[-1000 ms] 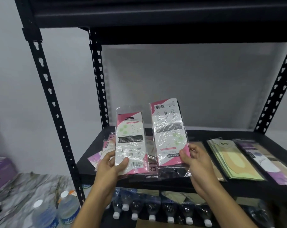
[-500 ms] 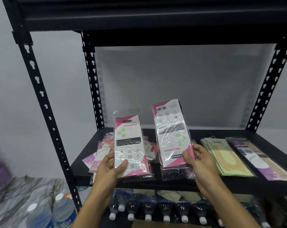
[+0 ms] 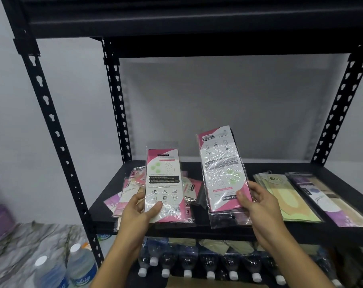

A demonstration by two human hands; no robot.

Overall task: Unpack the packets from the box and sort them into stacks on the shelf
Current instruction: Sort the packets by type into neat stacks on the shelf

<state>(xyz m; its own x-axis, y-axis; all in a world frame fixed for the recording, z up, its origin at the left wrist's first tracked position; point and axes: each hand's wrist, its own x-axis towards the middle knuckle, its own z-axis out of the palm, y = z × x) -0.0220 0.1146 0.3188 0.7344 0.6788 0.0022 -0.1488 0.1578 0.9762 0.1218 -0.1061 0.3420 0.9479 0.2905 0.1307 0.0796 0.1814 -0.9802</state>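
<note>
Left hand (image 3: 138, 206) grips a pink-and-white packet (image 3: 164, 183) near its lower edge, thumb across the printed back and fingers tucked behind. It holds the packet upright just above the front left part of the black shelf (image 3: 280, 167). Right hand (image 3: 257, 202) pinches a second pink-and-white packet (image 3: 222, 169) at its lower end, thumb on the face. This one is turned upside down with the barcode uppermost and its top leaning a little to the left. It stands over the middle of the shelf's front edge, apart from the first packet. On the shelf's left end, behind and under the left packet, lies a loose heap of pink packets (image 3: 126, 196), overlapping at odd angles. Toward the shelf's right end a neat stack of pale green packets (image 3: 280, 196) lies flat, and just beside it, nearer the right post, a stack of purple packets (image 3: 321, 196). Beneath the shelf a row of water bottles (image 3: 209, 265) lies with white caps pointing outward. Left of the shelf and lower down, two more bottles (image 3: 80, 265) stand on a marbled surface (image 3: 20, 242).
</note>
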